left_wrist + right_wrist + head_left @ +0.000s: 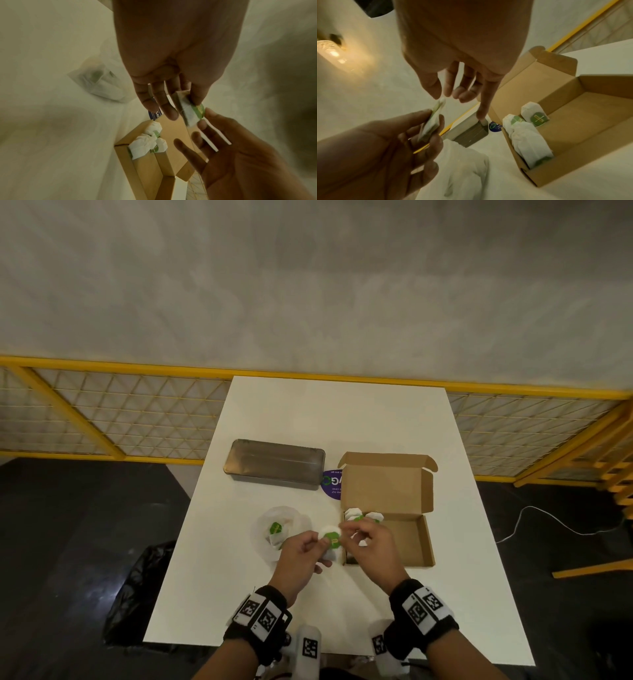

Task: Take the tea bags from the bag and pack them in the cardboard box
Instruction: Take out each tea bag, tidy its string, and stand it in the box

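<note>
My left hand (320, 540) pinches a white tea bag with a green tag (331, 537) just left of the open cardboard box (407, 539). In the left wrist view the thumb and fingers of that hand (185, 106) hold the tea bag (190, 113) edge-on. My right hand (346, 534) reaches across with its fingers (208, 113) spread, the tips touching the tag end. In the right wrist view its thumb and forefinger (443, 93) sit at the tea bag's tip (431, 121). Several tea bags (359, 517) lie in the box's far left corner. The clear plastic bag (274, 529) holds more.
A grey metal tin (274, 465) lies behind the plastic bag, with a purple round sticker (331, 484) between it and the box lid. The white table (342, 419) ends near my wrists. A black sack (137, 594) sits on the floor at left.
</note>
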Motion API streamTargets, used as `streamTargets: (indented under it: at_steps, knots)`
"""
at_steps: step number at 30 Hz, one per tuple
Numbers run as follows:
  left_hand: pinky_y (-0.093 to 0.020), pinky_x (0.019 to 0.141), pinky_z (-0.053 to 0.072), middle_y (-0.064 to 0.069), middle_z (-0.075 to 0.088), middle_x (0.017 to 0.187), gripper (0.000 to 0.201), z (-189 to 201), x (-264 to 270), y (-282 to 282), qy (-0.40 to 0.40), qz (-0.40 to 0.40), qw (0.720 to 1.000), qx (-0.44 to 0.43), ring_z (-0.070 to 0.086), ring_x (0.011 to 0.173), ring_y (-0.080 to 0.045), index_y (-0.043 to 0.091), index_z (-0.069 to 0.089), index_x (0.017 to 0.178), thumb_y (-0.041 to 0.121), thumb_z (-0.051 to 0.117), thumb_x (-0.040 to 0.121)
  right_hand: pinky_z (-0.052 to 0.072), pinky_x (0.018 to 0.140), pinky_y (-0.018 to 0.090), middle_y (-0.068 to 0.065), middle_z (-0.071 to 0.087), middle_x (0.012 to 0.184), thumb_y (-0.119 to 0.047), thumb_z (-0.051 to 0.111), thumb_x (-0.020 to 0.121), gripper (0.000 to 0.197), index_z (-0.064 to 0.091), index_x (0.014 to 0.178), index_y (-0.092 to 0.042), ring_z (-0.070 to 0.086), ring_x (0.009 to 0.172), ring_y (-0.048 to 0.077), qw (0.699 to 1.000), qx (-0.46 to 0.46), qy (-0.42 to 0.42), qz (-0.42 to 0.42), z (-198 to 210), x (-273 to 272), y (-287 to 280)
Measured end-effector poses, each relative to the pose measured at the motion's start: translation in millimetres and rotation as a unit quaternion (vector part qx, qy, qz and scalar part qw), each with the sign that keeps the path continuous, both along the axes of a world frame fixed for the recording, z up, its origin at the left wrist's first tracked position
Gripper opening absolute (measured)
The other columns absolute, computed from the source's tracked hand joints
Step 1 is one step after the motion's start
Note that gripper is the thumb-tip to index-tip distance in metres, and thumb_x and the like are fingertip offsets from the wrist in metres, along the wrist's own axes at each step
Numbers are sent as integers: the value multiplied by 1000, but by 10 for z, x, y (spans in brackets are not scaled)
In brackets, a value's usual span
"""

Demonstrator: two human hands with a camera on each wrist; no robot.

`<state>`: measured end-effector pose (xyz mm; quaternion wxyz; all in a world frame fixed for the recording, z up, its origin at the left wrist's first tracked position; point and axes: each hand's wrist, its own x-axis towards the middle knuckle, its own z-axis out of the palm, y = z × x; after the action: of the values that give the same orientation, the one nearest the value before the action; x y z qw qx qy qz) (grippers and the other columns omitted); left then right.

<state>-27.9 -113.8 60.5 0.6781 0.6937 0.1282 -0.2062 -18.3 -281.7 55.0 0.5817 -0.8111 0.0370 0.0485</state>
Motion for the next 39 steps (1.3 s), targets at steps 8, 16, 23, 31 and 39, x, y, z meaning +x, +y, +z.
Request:
streamTargets:
  at_steps: [8,16,23,31,39]
  knots:
    - [-29,74,53,-1,73,86,15,-145,149,-313,-89,-75,987,111,65,80,-15,16,74,93,20,59,94,42,57,15,-18,60,58,-20,77,83,18,65,70,-26,50,53,-1,996,-20,72,45,-82,96,-263]
    - [-25,93,46,7,57,121,35,-212,138,-590,-95,-130,957,241,55,105,-13,21,56,128,22,59,93,45,60,18,-11,66,73,-28,74,84,7,69,80,-27,61,69,11,985,-119,119,-43,-225,312,-757]
    - [-18,87,46,9,59,116,25,-350,-32,-619,-105,-136,951,257,57,96,-9,23,61,117,22,59,92,53,75,28,-6,72,81,-44,74,77,20,76,85,-26,65,78,15,958,-205,198,-25,-669,592,-1028]
    - [-23,89,49,8,60,116,27,-377,-105,-614,-95,-155,941,284,56,94,-8,24,61,120,25,58,93,51,74,28,-4,70,100,-42,68,84,21,72,98,-28,65,89,21,932,-299,206,3,-768,784,-838]
    - [-24,83,52,8,65,105,17,-334,-26,-572,-111,-141,937,299,58,85,-5,23,67,108,25,56,94,54,78,35,10,70,98,-20,65,84,10,68,92,-15,64,90,30,936,-290,186,-76,-778,821,-773]
